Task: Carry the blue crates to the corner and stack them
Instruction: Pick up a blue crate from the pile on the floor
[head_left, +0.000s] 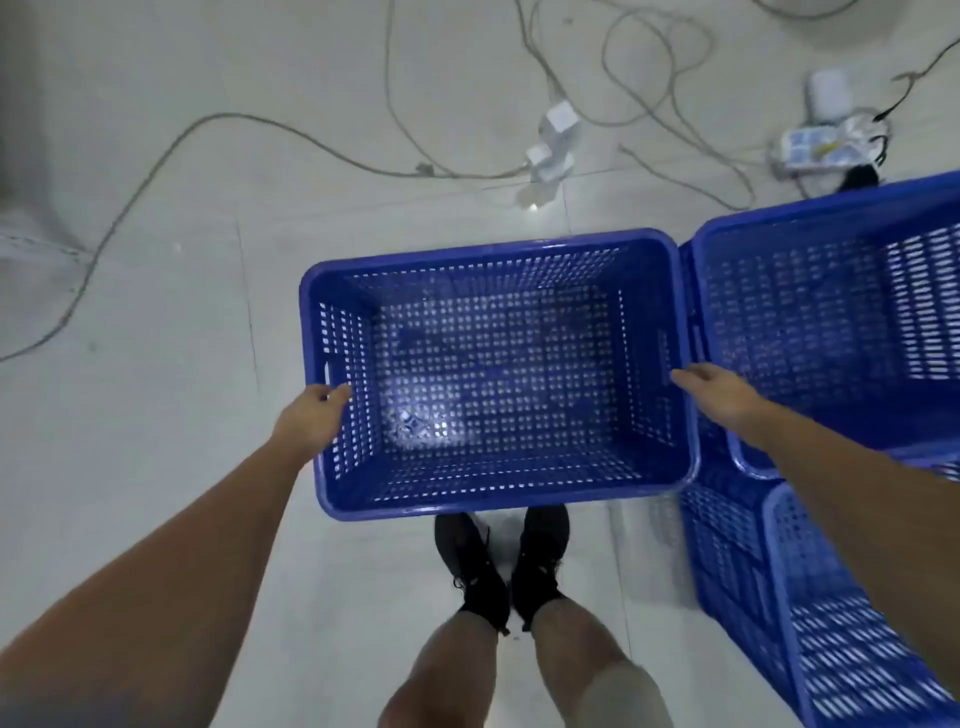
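Holding: your left hand (311, 415) and right hand (719, 392) grasp the blue crate (493, 499) by its rims.
Remaining: right crates (831, 312) unstacked; corner unseen.

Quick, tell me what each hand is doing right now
Left hand: grips the left end of the middle blue crate.
Right hand: grips that crate's right end.

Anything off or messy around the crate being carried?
Yes. Loose cables snake across the floor ahead of the held crate, with white plugs and a power strip lying among them: a likely trip hazard. The crates themselves look undamaged.
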